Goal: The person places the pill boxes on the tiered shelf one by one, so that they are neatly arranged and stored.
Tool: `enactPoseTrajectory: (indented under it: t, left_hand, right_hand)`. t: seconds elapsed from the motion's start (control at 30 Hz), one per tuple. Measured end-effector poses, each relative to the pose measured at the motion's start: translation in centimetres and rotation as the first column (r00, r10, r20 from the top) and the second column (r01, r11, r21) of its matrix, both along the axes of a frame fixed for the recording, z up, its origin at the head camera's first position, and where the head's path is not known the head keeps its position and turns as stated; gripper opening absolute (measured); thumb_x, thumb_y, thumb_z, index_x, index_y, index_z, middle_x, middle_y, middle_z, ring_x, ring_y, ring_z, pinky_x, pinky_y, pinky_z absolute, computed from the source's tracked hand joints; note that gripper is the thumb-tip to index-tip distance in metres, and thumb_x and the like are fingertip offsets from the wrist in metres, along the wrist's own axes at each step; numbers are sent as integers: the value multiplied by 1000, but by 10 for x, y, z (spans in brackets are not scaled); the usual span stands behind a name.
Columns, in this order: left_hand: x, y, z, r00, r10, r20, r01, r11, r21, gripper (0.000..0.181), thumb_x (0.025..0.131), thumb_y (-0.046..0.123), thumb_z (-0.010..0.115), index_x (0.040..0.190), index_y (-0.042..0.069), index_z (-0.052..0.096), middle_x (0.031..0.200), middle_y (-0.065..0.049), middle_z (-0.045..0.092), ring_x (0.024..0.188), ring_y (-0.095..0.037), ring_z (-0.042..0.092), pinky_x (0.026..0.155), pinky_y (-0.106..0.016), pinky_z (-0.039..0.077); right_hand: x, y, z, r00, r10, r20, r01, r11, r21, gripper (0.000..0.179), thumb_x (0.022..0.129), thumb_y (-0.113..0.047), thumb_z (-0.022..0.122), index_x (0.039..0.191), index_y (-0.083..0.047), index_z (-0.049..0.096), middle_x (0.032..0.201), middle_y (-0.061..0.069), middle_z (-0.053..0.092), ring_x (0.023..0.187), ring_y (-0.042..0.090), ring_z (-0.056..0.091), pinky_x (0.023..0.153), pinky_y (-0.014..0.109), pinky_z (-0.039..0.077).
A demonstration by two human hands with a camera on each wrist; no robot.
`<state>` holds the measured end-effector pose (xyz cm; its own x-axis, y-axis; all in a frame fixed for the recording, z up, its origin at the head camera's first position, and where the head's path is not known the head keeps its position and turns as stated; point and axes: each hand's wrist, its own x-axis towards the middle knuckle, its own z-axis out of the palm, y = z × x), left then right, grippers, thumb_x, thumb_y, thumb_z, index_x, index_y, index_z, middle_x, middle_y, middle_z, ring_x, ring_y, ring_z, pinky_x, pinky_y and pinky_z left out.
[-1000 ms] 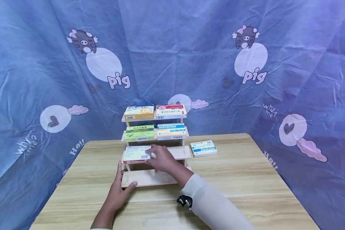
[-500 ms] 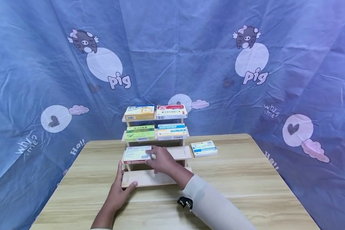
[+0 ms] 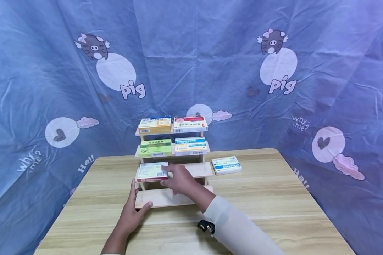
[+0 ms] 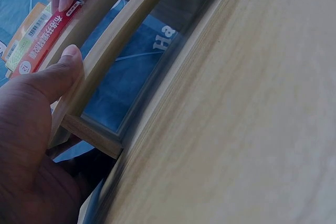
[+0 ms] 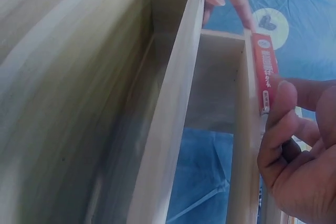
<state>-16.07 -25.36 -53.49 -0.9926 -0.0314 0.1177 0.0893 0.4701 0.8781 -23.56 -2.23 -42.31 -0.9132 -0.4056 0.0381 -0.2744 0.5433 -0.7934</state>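
Observation:
A white medicine box [image 3: 151,170] with a red front side lies flat on the left half of the second step up of a tiered wooden rack [image 3: 166,198]. My right hand [image 3: 180,179] pinches its right end, thumb at the front and fingers on top. In the right wrist view the thumb meets the box's red side [image 5: 265,61]. My left hand [image 3: 131,212] grips the rack's lowest step at its left end, the thumb over the front edge. One of its fingers reaches up by the box's left front corner. Its other fingers are partly hidden behind the rack.
Higher steps bear a yellow-white box [image 3: 154,125], a red-white box [image 3: 190,124], a green box [image 3: 155,148] and a blue-white box [image 3: 190,146]. Another blue-white box [image 3: 226,165] lies on the table [image 3: 268,198] right of the rack. A blue curtain [image 3: 194,71] hangs behind.
Both hands keep their places on the box and rack. The right hand and forearm have shifted very slightly; the boxes stay where they were.

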Motion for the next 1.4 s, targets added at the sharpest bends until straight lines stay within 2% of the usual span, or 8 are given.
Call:
enactPoseTrajectory:
  t: [0.33, 0.47, 0.57, 0.67, 0.73, 1.27, 1.33, 1.4]
  left_hand:
    - [-1, 3, -1, 1000, 2, -6, -2, 1000, 5, 118, 103, 38, 78, 176, 29, -15, 173, -28, 38, 157, -50, 45, 130, -69, 28]
    - [-1, 2, 0, 1000, 8, -2, -8, 1000, -6, 118, 103, 40, 78, 176, 28, -15, 173, -31, 37, 157, -53, 42, 129, -73, 27]
    - [-1, 0, 1, 1000, 16, 7, -16, 1000, -13, 119, 103, 40, 78, 176, 31, -15, 173, -31, 36, 158, -54, 40, 129, -75, 24]
    - [-1, -1, 1, 1000, 16, 18, -16, 1000, -12, 119, 103, 41, 78, 175, 33, -16, 174, -30, 35, 159, -53, 38, 130, -75, 22]
    - [-1, -1, 1, 1000, 12, 21, -12, 1000, -10, 119, 103, 42, 77, 175, 33, -17, 174, -30, 34, 159, -53, 38, 130, -75, 22]
    - [-1, -1, 1, 1000, 5, 15, -5, 1000, -6, 119, 103, 40, 77, 175, 33, -18, 174, -31, 35, 159, -54, 39, 130, -75, 22]
    - [-1, -1, 1, 1000, 4, 16, -4, 1000, -4, 119, 103, 39, 78, 175, 33, -18, 173, -31, 35, 158, -54, 39, 130, -75, 23]
    - [-1, 0, 2, 1000, 4, 16, -4, 1000, -4, 119, 103, 39, 78, 174, 35, -18, 174, -31, 35, 158, -54, 39, 130, -74, 24]
  right_hand:
    - [6, 11, 1, 999, -12, -30, 11, 999, -43, 69, 98, -19, 84, 161, -20, 57, 174, 24, 39, 42, 17, 60, 40, 22, 43]
    - [12, 16, -3, 998, 0, -62, -1, 1000, -25, 66, 98, -19, 84, 159, -19, 60, 173, 23, 40, 49, 24, 70, 48, 31, 55]
    - [17, 18, -6, 991, 10, -137, -7, 1000, 27, 65, 97, -21, 85, 158, -19, 62, 171, 21, 45, 98, 35, 83, 84, 44, 67]
    - [23, 21, -7, 981, 21, -191, -10, 998, 59, 64, 97, -23, 85, 156, -19, 63, 170, 18, 48, 144, 39, 63, 117, 53, 54]
    - [27, 24, -6, 980, 27, -196, -14, 998, 68, 63, 97, -24, 85, 156, -20, 63, 170, 15, 48, 154, 41, 53, 122, 58, 49]
    - [45, 73, -18, 972, 76, -223, -70, 997, 36, 58, 99, -21, 82, 154, -16, 66, 169, 12, 51, 150, 37, 57, 122, 62, 47]
    - [46, 80, -20, 973, 79, -218, -76, 997, 23, 58, 98, -21, 83, 153, -15, 66, 168, 12, 52, 120, 35, 76, 118, 56, 52]
    - [46, 86, -21, 976, 80, -204, -83, 997, -4, 57, 99, -21, 83, 153, -14, 66, 167, 13, 53, 82, 29, 79, 104, 47, 60]
